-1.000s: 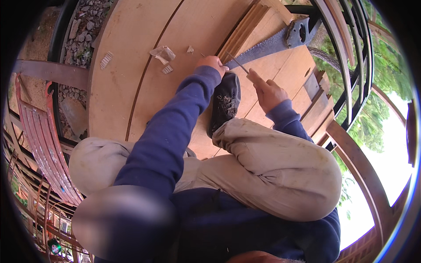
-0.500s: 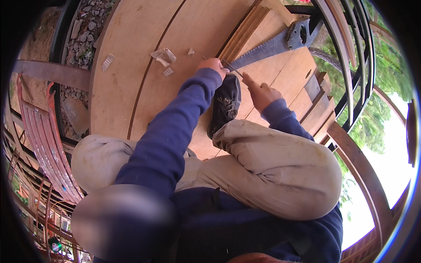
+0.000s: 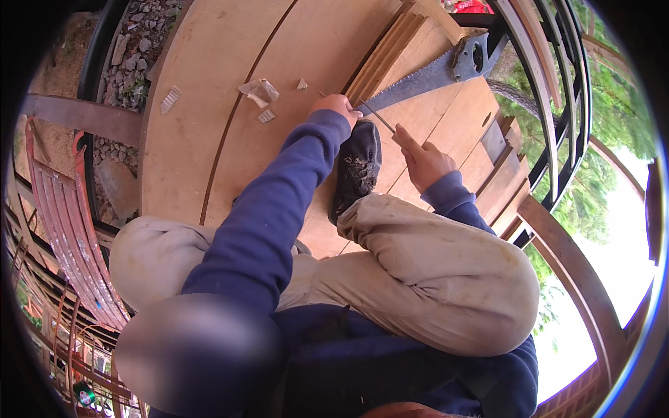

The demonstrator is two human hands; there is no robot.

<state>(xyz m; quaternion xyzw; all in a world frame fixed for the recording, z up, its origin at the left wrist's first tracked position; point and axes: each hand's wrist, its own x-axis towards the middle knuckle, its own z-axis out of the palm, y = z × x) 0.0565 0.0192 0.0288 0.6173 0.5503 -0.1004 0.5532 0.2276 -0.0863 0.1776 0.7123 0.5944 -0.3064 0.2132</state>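
Observation:
A handsaw [image 3: 420, 85] lies aslant on the wooden boards, its grey handle at the far right and its blade tip toward me. At that tip my left hand [image 3: 336, 108] is closed, its fingers pinching the end of the blade. My right hand [image 3: 428, 164] grips a thin metal file [image 3: 378, 115] by its handle. The file's far end lies against or just over the blade edge beside my left fingers; exact contact is too small to tell. Just below the blade tip is my dark, scuffed shoe [image 3: 358, 164].
Narrow wooden strips [image 3: 387, 58] lie along the saw's left side. A crumpled clear wrapper [image 3: 260, 90] and small ribbed pieces [image 3: 171, 99] rest on the boards [image 3: 209, 63]. Dark metal railing [image 3: 549, 76] curves along the right; a worn red slatted seat [image 3: 73, 230] stands left.
My right hand has moved back, right and slightly toward me, drawing the file along and tilting it more steeply. My left hand and the handsaw stay nearly where they were.

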